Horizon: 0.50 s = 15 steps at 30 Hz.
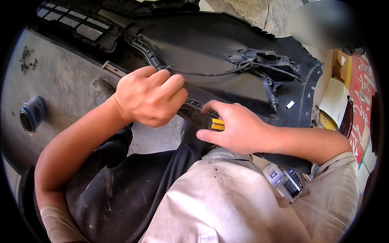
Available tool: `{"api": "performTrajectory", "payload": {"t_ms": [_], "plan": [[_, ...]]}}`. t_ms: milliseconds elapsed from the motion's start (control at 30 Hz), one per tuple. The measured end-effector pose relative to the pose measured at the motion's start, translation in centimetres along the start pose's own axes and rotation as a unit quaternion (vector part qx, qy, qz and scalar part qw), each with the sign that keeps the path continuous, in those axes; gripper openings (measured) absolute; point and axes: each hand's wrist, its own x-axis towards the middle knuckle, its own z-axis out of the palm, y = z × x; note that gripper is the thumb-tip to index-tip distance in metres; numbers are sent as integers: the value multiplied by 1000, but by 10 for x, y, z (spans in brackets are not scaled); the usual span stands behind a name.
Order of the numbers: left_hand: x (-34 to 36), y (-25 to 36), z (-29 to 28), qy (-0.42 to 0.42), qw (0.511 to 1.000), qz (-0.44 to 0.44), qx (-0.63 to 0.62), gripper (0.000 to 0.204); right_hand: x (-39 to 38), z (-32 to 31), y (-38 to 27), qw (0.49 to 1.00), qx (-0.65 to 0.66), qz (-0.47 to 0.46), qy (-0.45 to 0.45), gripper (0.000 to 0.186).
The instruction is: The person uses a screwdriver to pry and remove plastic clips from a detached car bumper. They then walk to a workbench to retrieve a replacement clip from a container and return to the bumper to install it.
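A large black plastic car bumper [194, 44] lies across in front of me, its near edge close to my lap. My left hand [152, 97] is closed in a fist above that edge; whatever it grips, if anything, is hidden. In my right hand [241, 125] sits a tool with a yellow and black handle [217, 124]; its other end does not show. Thumb and forefinger reach around it toward the bumper's edge. A black wiring harness [210, 73] runs along the inside of the bumper to a black plastic bracket [263, 65].
Small dark clips [27, 60] lie scattered on the grey floor at left, near a blue and white can-shaped container [34, 114]. A black grille [77, 22] is at the far left. On the right are a red banner [362, 81], cardboard boxes [341, 67] and printed packages [283, 180].
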Motion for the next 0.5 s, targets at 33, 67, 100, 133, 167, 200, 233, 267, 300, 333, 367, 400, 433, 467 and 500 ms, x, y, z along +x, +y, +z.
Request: {"api": "performTrajectory", "payload": {"t_ms": [33, 67, 100, 133, 167, 200, 233, 267, 300, 333, 367, 400, 433, 467, 500], "plan": [[2, 0, 1, 0, 1000, 1, -2, 17, 3, -2, -1, 1000, -9, 4, -19, 49], [3, -1, 0, -1, 1000, -1, -5, 17, 6, -8, -11, 999, -16, 8, -41, 49], [4, -2, -1, -2, 1000, -4, -9, 17, 11, -11, -16, 998, -25, 12, -64, 48], [5, -2, -1, -5, 1000, -6, -6, 17, 16, -11, -16, 996, -67, -16, -63, 46], [3, 0, -2, -9, 1000, -11, -2, 17, 22, -9, -14, 991, -110, -46, -63, 44], [1, 1, -2, -12, 1000, -17, 2, 17, 27, -7, -12, 983, -153, -77, -63, 43], [0, 2, -3, -18, 1000, -23, -4, 17, 30, -7, -12, 980, -168, -87, -65, 42], [0, 2, -4, -26, 999, -31, -12, 16, 32, -5, -11, 976, -181, -98, -70, 41], [0, 2, -5, -34, 998, -39, -20, 16, 35, -4, -11, 972, -195, -109, -75, 40], [1, 5, -6, -43, 994, -83, -59, 15, 36, -4, -11, 970, -203, -103, -91, 40], [4, 9, -7, -52, 986, -126, -97, 14, 35, -6, -12, 967, -209, -98, -107, 40], [7, 13, -9, -61, 974, -170, -137, 15, 35, -7, -12, 965, -214, -92, -124, 40], [10, 14, -15, -92, 951, -219, -199, 10, 36, -8, -13, 969, -191, -84, -134, 39], [19, 12, -25, -123, 921, -260, -263, 7, 34, -9, -13, 974, -164, -71, -139, 39], [24, 9, -33, -150, 885, -301, -322, 4, 33, -9, -12, 977, -141, -59, -145, 39]]}}
